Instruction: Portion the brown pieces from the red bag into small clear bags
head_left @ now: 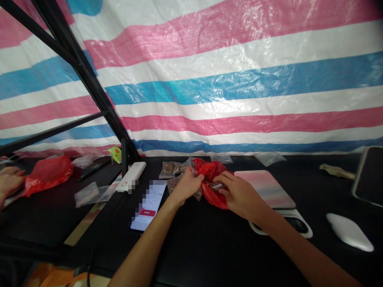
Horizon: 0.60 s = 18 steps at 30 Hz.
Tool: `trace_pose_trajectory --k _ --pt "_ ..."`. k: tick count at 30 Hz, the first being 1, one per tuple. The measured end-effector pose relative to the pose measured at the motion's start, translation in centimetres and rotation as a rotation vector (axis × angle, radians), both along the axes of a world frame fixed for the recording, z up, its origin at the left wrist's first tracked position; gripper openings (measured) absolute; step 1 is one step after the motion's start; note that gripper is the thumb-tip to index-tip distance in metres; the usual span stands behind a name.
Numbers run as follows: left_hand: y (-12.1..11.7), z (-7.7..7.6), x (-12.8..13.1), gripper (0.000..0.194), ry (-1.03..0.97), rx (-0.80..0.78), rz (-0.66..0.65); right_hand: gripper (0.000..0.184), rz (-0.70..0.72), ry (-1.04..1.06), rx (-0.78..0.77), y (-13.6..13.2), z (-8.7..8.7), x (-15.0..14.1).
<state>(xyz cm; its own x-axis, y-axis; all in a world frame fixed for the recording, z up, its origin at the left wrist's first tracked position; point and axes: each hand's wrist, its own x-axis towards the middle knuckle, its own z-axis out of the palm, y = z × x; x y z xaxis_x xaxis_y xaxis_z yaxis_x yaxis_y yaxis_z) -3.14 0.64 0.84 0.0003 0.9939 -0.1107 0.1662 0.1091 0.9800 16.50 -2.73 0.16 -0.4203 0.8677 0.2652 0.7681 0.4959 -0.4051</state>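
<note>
My left hand (189, 185) is closed, pinching what looks like a small clear plastic bag (198, 194) at the left edge of a red plastic bag (214, 199). The red bag lies crumpled and open, with small brownish bits inside. Over its mouth, my right hand (241, 194) is closed on a short silvery cylinder (218, 185); its far end is hidden among the bits. Behind my left hand lie small clear bags with brown contents (169, 169).
A lit phone (151, 203) and a white power strip (131, 176) lie left. On the right are a pink-and-white pad (263, 187), a white mouse-shaped object (348, 231) and a dark-screened device (369, 177). Beyond a black frame, another person's hand (11, 181) is beside a red bag (49, 173).
</note>
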Motion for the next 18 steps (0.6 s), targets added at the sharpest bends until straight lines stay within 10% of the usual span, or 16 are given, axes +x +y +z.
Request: trace_pose_trajectory --k 5,18 --pt "0.5 -0.4 -0.3 0.02 0.099 0.002 0.127 0.03 -0.058 -0.04 -0.017 -0.2 0.1 -0.1" --pt "0.8 -1.1 -0.3 0.014 -0.084 -0.014 -0.05 0.016 -0.178 -0.255 -0.064 -0.5 0.6 -0.5"
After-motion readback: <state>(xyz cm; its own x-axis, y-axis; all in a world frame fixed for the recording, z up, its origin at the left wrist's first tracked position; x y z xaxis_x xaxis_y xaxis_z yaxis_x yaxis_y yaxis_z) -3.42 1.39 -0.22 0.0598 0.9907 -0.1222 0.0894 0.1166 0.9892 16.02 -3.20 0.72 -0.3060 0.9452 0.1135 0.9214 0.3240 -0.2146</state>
